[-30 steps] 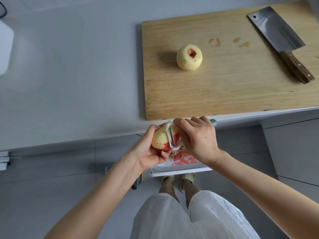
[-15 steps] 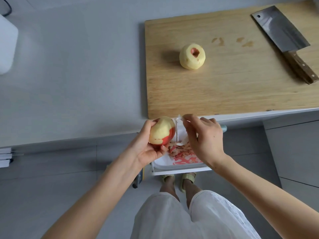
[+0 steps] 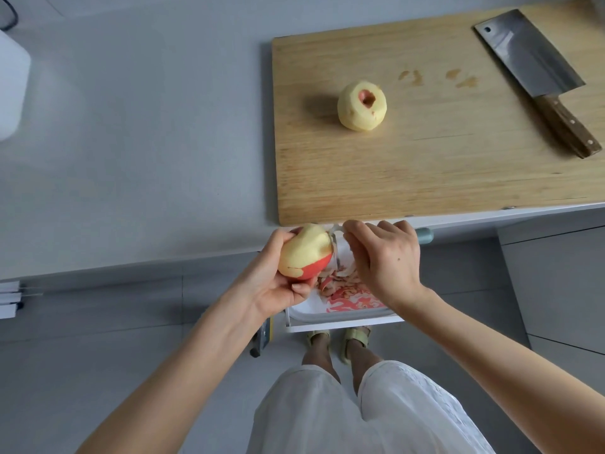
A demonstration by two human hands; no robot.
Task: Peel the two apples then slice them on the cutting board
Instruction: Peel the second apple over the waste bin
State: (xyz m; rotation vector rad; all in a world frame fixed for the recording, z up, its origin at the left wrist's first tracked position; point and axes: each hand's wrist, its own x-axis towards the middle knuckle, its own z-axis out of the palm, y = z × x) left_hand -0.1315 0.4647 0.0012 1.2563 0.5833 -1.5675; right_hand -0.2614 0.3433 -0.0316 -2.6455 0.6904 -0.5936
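Observation:
A peeled apple (image 3: 361, 106) sits on the wooden cutting board (image 3: 425, 165), left of centre. My left hand (image 3: 271, 283) grips a second apple (image 3: 304, 252), mostly peeled with a red patch of skin at its lower side, just off the counter's front edge. My right hand (image 3: 384, 257) grips a white peeler (image 3: 337, 247) whose blade touches the apple's right side. A cleaver (image 3: 537, 73) with a wooden handle lies on the board's far right.
A white bin (image 3: 327, 317) holding red peel strips stands below my hands, on the floor side of the counter. The grey counter (image 3: 131, 142) stretches left of the board. A white object (image 3: 11, 86) sits at the left edge.
The peeler came off the apple's front, swung to its right side, and now meets the apple there again. My left hand turned the apple, showing more peeled flesh.

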